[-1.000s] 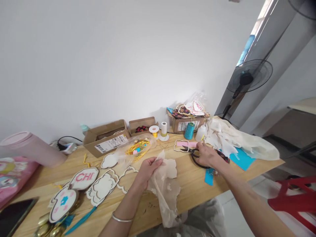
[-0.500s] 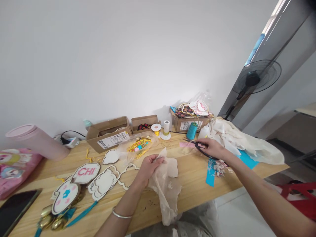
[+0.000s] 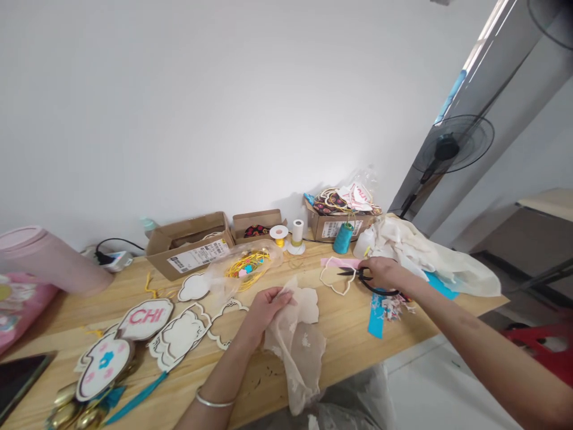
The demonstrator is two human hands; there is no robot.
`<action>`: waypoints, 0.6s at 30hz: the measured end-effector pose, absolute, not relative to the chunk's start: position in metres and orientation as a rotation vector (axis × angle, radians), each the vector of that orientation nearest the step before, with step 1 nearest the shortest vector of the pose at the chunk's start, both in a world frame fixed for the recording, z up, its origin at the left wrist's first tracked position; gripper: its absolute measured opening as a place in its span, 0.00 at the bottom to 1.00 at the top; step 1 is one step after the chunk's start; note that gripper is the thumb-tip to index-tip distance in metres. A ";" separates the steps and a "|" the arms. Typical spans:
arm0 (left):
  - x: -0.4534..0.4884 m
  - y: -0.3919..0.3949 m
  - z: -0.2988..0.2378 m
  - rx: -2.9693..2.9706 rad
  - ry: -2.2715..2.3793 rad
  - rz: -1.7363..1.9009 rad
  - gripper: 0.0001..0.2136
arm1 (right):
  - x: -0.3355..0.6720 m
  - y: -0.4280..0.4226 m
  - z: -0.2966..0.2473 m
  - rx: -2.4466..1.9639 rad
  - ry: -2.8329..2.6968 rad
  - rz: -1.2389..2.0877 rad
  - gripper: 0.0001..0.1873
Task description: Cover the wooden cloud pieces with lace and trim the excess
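My left hand [image 3: 268, 307] pinches a sheer cream cloth [image 3: 304, 349] at its upper left, and the cloth drapes over the table's front edge. A pale scalloped piece [image 3: 308, 303] lies at the cloth's upper right. My right hand [image 3: 387, 275] is closed around the handles of black scissors [image 3: 364, 277], whose blades point left. Under the blade tips lies a thin cream cloud-shaped outline [image 3: 344, 293], partly over a pink strip [image 3: 333, 262]. Below my right hand are a blue strip [image 3: 376, 322] and a bunch of fabric scraps [image 3: 396, 309].
Cardboard boxes [image 3: 190, 260] stand along the wall with thread spools [image 3: 343, 239]. Cloud-shaped pieces [image 3: 179, 337], a "CHI" plaque [image 3: 147, 319] and gold bells [image 3: 65, 412] lie left. Crumpled white cloth [image 3: 447, 269] covers the right end. A fan [image 3: 447, 146] stands beyond.
The view has shifted slightly, moving the scene left. My right hand and the scissors sit a little lower, and the cream outline now shows clearly under the blades. My left hand keeps its hold.
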State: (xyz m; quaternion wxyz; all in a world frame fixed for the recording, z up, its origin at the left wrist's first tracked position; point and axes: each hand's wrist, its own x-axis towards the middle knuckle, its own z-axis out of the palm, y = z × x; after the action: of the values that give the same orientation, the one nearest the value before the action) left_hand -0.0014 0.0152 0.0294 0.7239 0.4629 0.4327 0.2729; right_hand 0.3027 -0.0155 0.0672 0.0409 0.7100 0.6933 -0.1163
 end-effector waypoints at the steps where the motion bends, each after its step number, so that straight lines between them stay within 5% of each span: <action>1: -0.004 0.015 0.029 1.018 0.954 0.602 0.13 | 0.302 -0.017 0.061 2.201 2.127 -0.362 0.22; 4: -0.010 0.015 0.028 1.017 0.947 0.611 0.13 | 0.299 -0.018 0.053 2.274 2.178 -0.377 0.26; 10: -0.011 0.016 0.028 1.084 0.929 0.602 0.13 | 0.287 -0.010 0.081 2.605 2.280 -0.326 0.12; 13: -0.011 0.016 0.027 1.113 0.920 0.607 0.15 | 0.281 -0.006 0.087 2.887 2.254 -0.347 0.17; 18: -0.010 0.015 0.023 1.195 0.885 0.601 0.17 | 0.232 -0.010 0.062 2.944 2.530 -0.869 0.21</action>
State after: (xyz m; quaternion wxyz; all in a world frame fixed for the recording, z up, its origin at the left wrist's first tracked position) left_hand -0.0096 0.0146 0.0232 0.6953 0.5354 0.3967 0.2694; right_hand 0.2323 -0.0097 0.0620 -0.4060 0.6763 0.5813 -0.1997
